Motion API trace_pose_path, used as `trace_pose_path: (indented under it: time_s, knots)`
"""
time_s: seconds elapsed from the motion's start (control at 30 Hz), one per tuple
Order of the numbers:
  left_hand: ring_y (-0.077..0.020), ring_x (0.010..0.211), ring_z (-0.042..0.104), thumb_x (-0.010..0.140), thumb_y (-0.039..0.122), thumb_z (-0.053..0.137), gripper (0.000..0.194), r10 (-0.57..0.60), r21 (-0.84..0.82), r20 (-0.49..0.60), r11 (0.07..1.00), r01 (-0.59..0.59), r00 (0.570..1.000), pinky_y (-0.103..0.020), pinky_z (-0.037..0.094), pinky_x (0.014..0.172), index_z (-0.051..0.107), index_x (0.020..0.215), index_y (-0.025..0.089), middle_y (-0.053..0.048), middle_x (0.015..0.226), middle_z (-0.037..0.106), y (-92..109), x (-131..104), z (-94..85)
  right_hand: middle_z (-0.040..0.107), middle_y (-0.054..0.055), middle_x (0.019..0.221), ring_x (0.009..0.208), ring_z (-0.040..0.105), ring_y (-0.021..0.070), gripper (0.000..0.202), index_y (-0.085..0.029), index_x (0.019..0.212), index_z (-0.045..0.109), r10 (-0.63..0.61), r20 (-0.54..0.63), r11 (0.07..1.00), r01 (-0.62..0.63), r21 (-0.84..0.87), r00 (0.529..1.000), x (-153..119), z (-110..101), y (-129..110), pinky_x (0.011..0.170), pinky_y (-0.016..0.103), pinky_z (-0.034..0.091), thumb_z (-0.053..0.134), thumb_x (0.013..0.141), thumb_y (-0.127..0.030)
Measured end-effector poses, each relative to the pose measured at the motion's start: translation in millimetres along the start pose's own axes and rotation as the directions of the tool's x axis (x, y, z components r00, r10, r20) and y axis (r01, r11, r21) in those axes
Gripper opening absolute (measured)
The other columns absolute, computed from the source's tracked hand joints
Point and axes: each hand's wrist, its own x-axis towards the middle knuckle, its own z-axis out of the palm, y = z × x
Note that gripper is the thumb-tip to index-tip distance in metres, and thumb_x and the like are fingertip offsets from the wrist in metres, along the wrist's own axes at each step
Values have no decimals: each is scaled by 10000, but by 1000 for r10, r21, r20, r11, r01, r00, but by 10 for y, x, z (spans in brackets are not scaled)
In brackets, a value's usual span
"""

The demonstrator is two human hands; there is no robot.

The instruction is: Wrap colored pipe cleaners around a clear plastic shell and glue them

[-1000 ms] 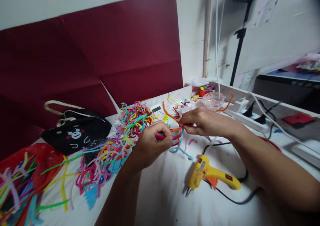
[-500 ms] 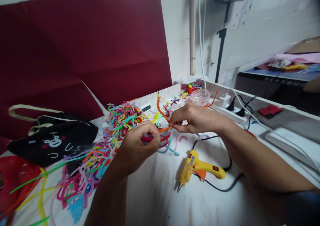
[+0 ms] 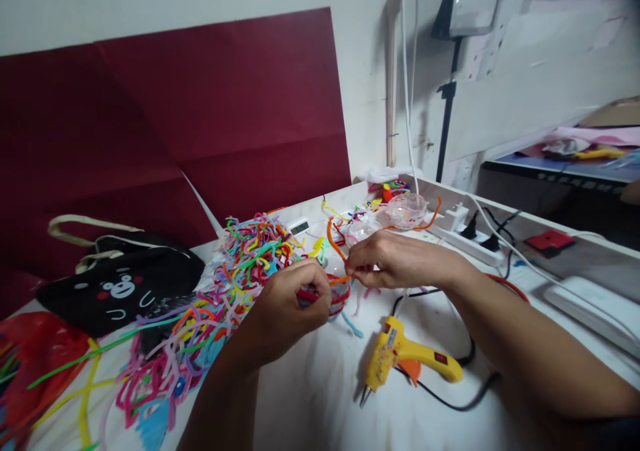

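My left hand (image 3: 295, 308) is closed around a rounded piece wound with red pipe cleaners (image 3: 340, 299), mostly hidden behind the fingers. My right hand (image 3: 395, 258) pinches an orange pipe cleaner (image 3: 335, 239) beside that piece. One end of the orange strand sticks up, while another stretch runs across toward my left hand. A light blue pipe cleaner (image 3: 354, 327) hangs below the hands. To the left lies a heap of colourful pipe cleaners (image 3: 260, 244). Nearer me on the table is a yellow glue gun (image 3: 393, 352), nozzle toward me.
Clear plastic bowls (image 3: 407, 211) stand toward the back, near a small digital display (image 3: 300, 227). A power strip (image 3: 473, 243) with plugs and a white box (image 3: 590, 311) line the right side. A black bag (image 3: 125, 281) sits left; the glue gun's black cord (image 3: 465, 404) curls near my right arm.
The view has tilted upward, so everything sits slightly lower and further right. Both hands keep their grip, and my right hand stays close beside my left.
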Motion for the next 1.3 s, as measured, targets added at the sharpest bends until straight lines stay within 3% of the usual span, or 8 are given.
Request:
trace_pose_path:
  time_s: [0.27,0.37,0.43,0.53,0.7,0.93,1.1,1.3]
  knots:
    - [-131,640,601,805,159,597,151,26,-14,-5,1000,-26,1000,-238,474,623,631,674,225,33,684,656,5,-5,9,695,7,767,675,576,138,198,-203,809,656,105,-50,989,-99,113,993,25,55,64,689,274,421,612,931,-54]
    - [-138,653,614,820,161,605,169,23,-22,0,999,-23,1000,-249,483,639,617,665,227,26,694,663,6,-13,6,696,5,780,691,598,137,107,-201,850,669,173,-110,950,-136,281,979,20,69,126,674,266,437,638,927,-133]
    - [-139,662,614,828,163,618,178,19,-28,-14,999,-19,1000,-255,485,655,601,663,229,28,705,665,2,-22,7,699,2,787,700,638,145,61,-201,906,678,259,-119,853,-170,493,958,26,82,153,657,260,479,678,948,-245]
    - [-134,643,588,830,159,622,186,11,-12,-12,1000,-11,1000,-259,469,651,583,664,232,40,683,641,-6,-28,13,719,-9,780,680,688,156,291,-208,997,669,378,-33,601,-218,769,925,52,122,167,639,267,552,784,957,-472]
    - [-141,654,601,798,176,597,140,-12,-18,2,1000,12,1000,-265,471,646,601,671,235,30,703,657,-3,-2,4,845,41,958,739,724,153,600,-187,1249,732,383,97,396,-258,881,919,51,175,219,720,297,609,932,865,-604]
    - [-144,654,592,783,215,608,136,-53,-62,-28,997,51,998,-265,470,636,603,649,237,24,695,661,7,20,-43,848,72,1152,1117,750,204,578,-169,1226,849,259,145,337,-230,913,955,-39,187,376,1102,379,539,987,837,-573]
    - [-149,651,577,787,224,626,146,-76,-68,-8,995,76,997,-280,470,639,589,647,238,22,699,641,10,21,-41,827,30,992,992,746,188,452,-173,1009,856,274,127,397,-233,888,953,-20,168,374,1058,369,564,998,822,-558]
    - [-184,676,599,799,251,671,158,-101,-74,-20,992,100,995,-310,495,652,598,659,257,1,712,670,16,24,-56,813,27,923,884,729,174,341,-174,990,840,275,135,450,-252,857,952,-56,44,347,920,332,584,977,851,-454]
